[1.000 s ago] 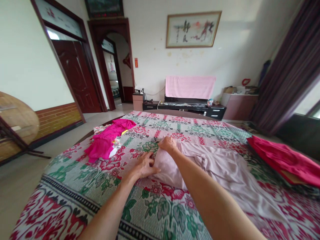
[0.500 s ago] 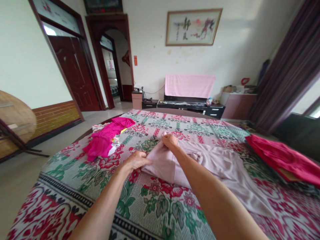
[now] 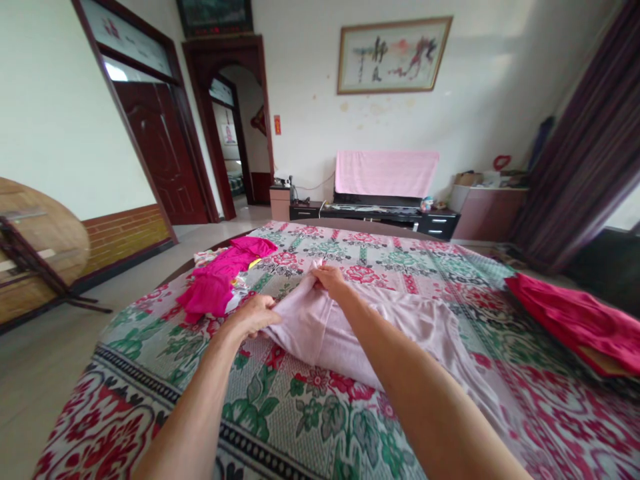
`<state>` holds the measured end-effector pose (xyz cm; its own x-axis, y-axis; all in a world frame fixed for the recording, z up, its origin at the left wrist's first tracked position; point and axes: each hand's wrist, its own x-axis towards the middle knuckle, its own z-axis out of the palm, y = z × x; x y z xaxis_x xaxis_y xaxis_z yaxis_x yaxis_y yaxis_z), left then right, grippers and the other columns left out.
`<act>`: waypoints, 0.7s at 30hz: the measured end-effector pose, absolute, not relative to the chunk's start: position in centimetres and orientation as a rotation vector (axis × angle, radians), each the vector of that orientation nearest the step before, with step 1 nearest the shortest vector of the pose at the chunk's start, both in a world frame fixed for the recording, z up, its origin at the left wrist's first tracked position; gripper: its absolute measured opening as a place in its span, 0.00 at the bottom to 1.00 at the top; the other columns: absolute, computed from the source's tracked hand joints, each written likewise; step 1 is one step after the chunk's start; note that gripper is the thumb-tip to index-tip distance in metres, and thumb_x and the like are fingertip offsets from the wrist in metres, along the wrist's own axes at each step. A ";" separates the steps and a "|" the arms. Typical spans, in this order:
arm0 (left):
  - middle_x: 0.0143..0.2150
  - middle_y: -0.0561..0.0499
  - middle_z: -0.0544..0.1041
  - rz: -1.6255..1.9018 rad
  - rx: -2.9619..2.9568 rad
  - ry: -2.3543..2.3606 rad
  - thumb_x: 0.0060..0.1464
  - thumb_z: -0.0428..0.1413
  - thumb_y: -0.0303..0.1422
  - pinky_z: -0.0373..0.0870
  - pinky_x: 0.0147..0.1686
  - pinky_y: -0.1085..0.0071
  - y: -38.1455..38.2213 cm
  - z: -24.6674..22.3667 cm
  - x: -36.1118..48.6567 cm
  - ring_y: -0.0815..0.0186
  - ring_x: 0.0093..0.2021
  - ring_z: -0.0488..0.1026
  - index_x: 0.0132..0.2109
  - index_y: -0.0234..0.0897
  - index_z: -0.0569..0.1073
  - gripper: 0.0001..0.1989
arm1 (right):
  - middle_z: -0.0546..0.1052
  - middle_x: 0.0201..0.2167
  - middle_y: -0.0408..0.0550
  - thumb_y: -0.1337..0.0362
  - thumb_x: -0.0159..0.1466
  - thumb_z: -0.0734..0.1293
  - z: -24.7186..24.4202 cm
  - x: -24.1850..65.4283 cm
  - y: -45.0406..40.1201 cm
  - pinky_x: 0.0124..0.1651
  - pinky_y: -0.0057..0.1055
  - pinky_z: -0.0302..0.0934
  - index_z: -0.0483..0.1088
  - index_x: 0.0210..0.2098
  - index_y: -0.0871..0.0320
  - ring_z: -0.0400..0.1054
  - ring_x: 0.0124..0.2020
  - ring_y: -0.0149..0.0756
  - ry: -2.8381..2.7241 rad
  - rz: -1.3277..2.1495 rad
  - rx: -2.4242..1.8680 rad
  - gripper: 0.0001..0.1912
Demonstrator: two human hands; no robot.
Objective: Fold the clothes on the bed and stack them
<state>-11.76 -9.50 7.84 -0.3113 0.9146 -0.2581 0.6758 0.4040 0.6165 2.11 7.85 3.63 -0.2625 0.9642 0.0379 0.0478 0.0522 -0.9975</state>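
A pale pink garment (image 3: 380, 327) lies spread across a bed with a red and green floral cover (image 3: 300, 420). My left hand (image 3: 253, 315) pinches the near left corner of the garment's end. My right hand (image 3: 327, 277) grips the far corner of the same end, lifted slightly off the cover. The cloth is stretched between both hands and trails off to the right behind my right forearm.
A bright magenta garment (image 3: 220, 277) is heaped at the bed's left edge. A red folded cloth (image 3: 575, 320) sits at the right. Beyond the bed stand a low black TV stand (image 3: 380, 217) draped with a pink towel, a round wooden tabletop (image 3: 40, 233) at left, and dark curtains at right.
Both hands have pulled the end of the pale pink garment to the left and lifted it, stretching it flatter. The bunched folds behind my right arm have smoothed out.
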 end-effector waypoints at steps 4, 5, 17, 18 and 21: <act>0.21 0.57 0.70 0.703 1.421 1.966 0.40 0.56 0.36 0.54 0.16 0.77 -9.9 9.9 -10.2 0.72 0.17 0.63 0.38 0.37 0.72 0.15 | 0.67 0.16 0.37 0.68 0.53 0.68 6.0 4.3 8.1 0.28 0.24 0.67 0.67 0.23 0.59 0.64 0.19 0.26 -1.359 1.431 -1.061 0.05; 0.23 0.56 0.71 0.771 1.449 1.893 0.40 0.56 0.37 0.55 0.17 0.77 -10.0 10.3 -9.8 0.72 0.18 0.64 0.40 0.36 0.72 0.17 | 0.67 0.16 0.38 0.69 0.53 0.67 6.6 4.9 8.0 0.29 0.24 0.67 0.67 0.24 0.59 0.64 0.19 0.25 -1.338 1.447 -1.049 0.05; 0.36 0.46 0.79 0.945 1.746 1.455 0.45 0.59 0.39 0.68 0.31 0.73 -9.8 9.5 -2.1 0.66 0.32 0.73 0.53 0.31 0.73 0.28 | 0.71 0.20 0.41 0.71 0.54 0.68 7.7 14.1 6.9 0.31 0.27 0.67 0.67 0.25 0.61 0.66 0.21 0.26 -1.205 1.490 -1.052 0.05; 0.38 0.45 0.79 0.942 1.749 1.424 0.45 0.59 0.39 0.69 0.31 0.73 -9.8 9.1 -1.3 0.66 0.33 0.74 0.54 0.31 0.72 0.28 | 0.71 0.20 0.41 0.71 0.54 0.68 7.3 14.9 6.7 0.30 0.26 0.67 0.67 0.24 0.61 0.66 0.21 0.26 -1.192 1.491 -1.051 0.05; 0.39 0.46 0.79 0.906 1.733 1.395 0.45 0.58 0.38 0.69 0.29 0.73 -9.8 7.7 0.7 0.66 0.33 0.74 0.55 0.33 0.72 0.29 | 0.71 0.19 0.41 0.70 0.53 0.69 6.0 16.9 6.2 0.28 0.24 0.66 0.67 0.24 0.61 0.67 0.21 0.27 -1.147 1.490 -1.070 0.06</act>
